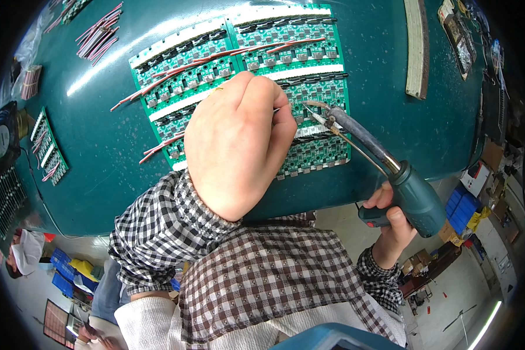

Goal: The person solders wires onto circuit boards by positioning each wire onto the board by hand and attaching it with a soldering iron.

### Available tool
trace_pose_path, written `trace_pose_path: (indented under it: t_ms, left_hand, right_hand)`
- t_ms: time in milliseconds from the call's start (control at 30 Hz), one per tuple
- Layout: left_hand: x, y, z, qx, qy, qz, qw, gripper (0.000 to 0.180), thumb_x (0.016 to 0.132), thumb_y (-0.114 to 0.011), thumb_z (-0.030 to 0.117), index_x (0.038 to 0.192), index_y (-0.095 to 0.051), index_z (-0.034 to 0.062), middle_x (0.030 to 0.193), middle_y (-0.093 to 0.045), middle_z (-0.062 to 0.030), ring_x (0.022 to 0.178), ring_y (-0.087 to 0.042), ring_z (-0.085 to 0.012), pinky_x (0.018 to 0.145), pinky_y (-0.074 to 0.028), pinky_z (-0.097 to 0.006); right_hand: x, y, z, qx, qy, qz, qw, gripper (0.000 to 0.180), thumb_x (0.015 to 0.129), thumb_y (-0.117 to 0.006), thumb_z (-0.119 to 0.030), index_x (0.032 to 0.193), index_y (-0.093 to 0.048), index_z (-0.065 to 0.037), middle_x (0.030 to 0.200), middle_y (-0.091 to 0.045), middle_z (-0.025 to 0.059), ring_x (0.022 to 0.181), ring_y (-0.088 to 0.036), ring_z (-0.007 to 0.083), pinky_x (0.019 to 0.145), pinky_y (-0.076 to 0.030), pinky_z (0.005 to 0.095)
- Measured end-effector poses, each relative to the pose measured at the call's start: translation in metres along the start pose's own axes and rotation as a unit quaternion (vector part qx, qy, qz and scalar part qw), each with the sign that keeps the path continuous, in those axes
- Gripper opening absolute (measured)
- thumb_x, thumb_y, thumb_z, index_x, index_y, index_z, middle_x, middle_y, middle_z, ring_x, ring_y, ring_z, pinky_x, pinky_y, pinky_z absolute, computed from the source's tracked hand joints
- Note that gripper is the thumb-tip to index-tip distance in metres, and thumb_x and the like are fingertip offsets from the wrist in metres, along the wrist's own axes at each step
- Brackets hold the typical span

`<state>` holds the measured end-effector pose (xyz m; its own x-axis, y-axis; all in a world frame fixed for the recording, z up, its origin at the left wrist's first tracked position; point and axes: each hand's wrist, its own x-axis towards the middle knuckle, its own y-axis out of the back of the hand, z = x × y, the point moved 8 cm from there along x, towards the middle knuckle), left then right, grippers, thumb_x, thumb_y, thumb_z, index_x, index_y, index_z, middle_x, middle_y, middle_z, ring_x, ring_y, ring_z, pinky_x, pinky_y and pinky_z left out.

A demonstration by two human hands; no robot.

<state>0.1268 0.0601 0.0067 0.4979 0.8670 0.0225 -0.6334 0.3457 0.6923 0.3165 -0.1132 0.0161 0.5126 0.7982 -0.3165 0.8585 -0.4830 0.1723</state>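
Note:
My left hand (233,140) is closed in a pinch over the middle of a green circuit board panel (318,93). Whatever its fingertips grip is too small and hidden to name. In my right hand (394,224) is a dark green soldering gun (417,198), a finger and thumb around its handle. The gun's bent metal tip reaches left over the panel, just right of my left fingertips. Red and white wires (175,73) lie across the boards at the left and top. White strips and rows of black parts run across the panel.
Loose wire bundles (99,38) lie at the far left, with a smaller board panel (49,146) and a black fan (4,133) on the left side. A long pale bar (416,49) lies far right. Another person (26,254) is at the lower left.

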Motion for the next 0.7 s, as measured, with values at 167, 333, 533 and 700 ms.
trace_pose_path:
  t_ms: [167, 333, 533, 700]
  left_hand:
    - [-0.0003, -0.0004, -0.0004, 0.022, 0.004, -0.011, 1.000, 0.010, 0.075, -0.064, 0.004, 0.081, -0.056, 0.0065, 0.074, -0.055, -0.0046, 0.064, -0.057, -0.0171, 0.056, -0.043, -0.029]
    - [-0.0001, -0.0005, 0.0005, 0.023, -0.003, -0.011, 1.000, 0.011, 0.075, -0.064, 0.004, 0.081, -0.056, 0.0065, 0.073, -0.055, -0.0044, 0.063, -0.057, -0.0172, 0.055, -0.043, -0.029]
    - [-0.0004, -0.0003, -0.0001, 0.020, 0.001, -0.008, 1.000, 0.010, 0.075, -0.064, 0.004, 0.081, -0.056, 0.0064, 0.073, -0.054, -0.0042, 0.062, -0.056, -0.0168, 0.055, -0.043, -0.029]
    - [0.0000, -0.0002, -0.0009, 0.019, 0.000, -0.007, 1.000, 0.011, 0.075, -0.064, 0.004, 0.080, -0.056, 0.0064, 0.073, -0.054, -0.0042, 0.062, -0.056, -0.0167, 0.054, -0.043, -0.029]
  right_hand:
    - [0.0014, -0.0015, 0.0009, 0.005, -0.011, -0.010, 1.000, 0.057, 0.074, -0.073, -0.036, 0.105, -0.056, 0.010, 0.069, -0.053, 0.0077, 0.061, -0.058, 0.0216, 0.055, -0.051, 0.0318]
    - [0.0017, -0.0022, 0.0007, 0.004, -0.012, -0.014, 1.000, 0.057, 0.074, -0.073, -0.035, 0.105, -0.056, 0.010, 0.070, -0.053, 0.0079, 0.062, -0.058, 0.0216, 0.055, -0.051, 0.0317]
    - [0.0036, -0.0030, 0.0004, 0.003, -0.007, -0.021, 1.000, 0.056, 0.074, -0.073, -0.033, 0.106, -0.055, 0.010, 0.070, -0.054, 0.0086, 0.062, -0.058, 0.0222, 0.055, -0.052, 0.0322]
    - [0.0049, -0.0050, -0.0007, 0.003, -0.007, -0.038, 0.999, 0.055, 0.075, -0.072, -0.031, 0.106, -0.055, 0.010, 0.071, -0.055, 0.0089, 0.062, -0.059, 0.0226, 0.056, -0.053, 0.0330]
